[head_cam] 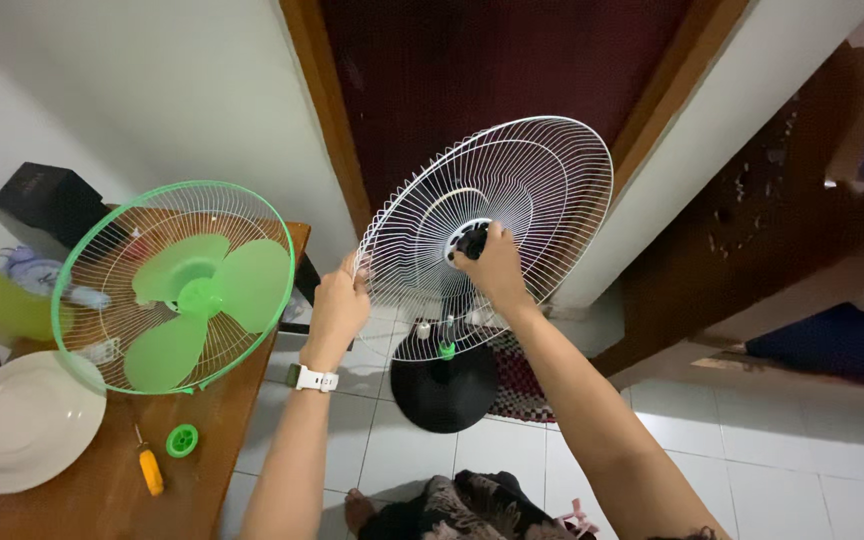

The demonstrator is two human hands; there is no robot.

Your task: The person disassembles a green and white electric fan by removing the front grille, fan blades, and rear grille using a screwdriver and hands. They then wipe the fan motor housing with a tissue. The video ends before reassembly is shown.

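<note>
A white wire fan guard [542,180] is held up in front of a dark doorway, mounted on a fan whose round black base [444,388] stands on the tiled floor. My left hand [337,305], with a white watch on the wrist, grips the guard's left rim. My right hand [492,262] is closed on the black hub [471,240] at the guard's centre. The fan's motor and stem are mostly hidden behind the guard and my hands.
A wooden table [217,420] on the left carries a green fan cage with green blades [187,290], a white plate [17,420], a yellow-handled screwdriver [149,466] and a green round nut [182,440]. A patterned mat [522,385] lies behind the base.
</note>
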